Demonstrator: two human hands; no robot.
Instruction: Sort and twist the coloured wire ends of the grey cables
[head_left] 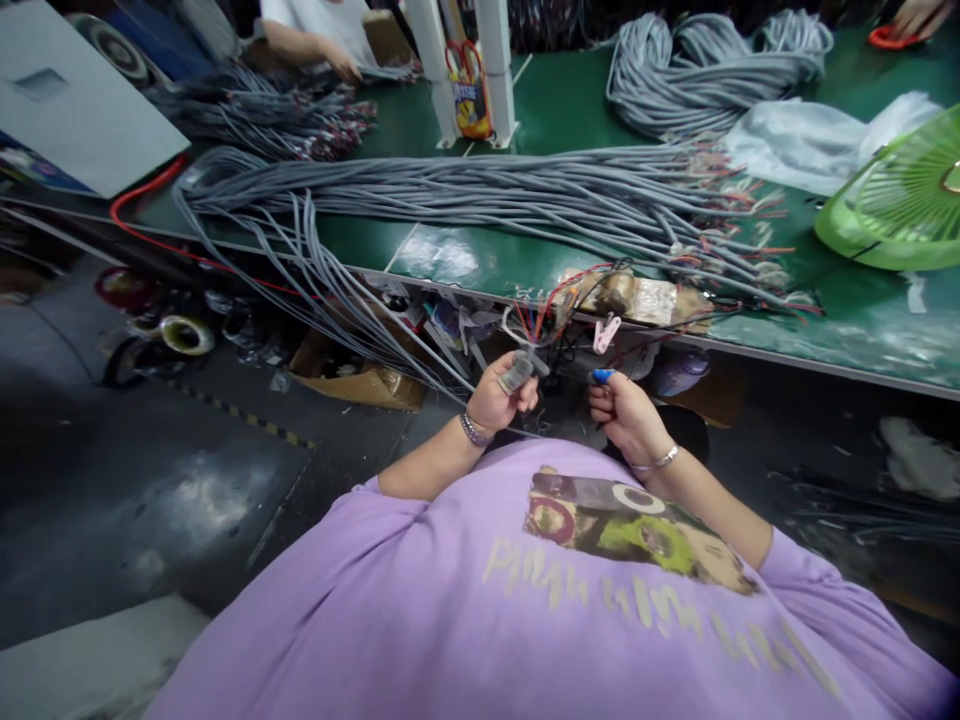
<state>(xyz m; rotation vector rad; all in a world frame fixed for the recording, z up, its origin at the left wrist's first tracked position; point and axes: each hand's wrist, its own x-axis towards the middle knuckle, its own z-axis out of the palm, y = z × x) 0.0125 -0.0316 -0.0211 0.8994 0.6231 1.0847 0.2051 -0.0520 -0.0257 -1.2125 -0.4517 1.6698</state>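
Centre of frame: left hand (504, 398), fingers clenched on a grey cable (537, 362), whose coloured wires (534, 322) fanned upward. Just right: right hand (626, 412), fingers curled, blue piece (602, 376) at the tips; whether gripped, I could not tell. Above: grey cable bundle (450, 187) lay across the green desk (442, 258).

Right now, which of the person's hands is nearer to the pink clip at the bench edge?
Right. In the picture, the right hand is just below the pink clip, slightly to its right; the left hand is farther off, below and to its left.
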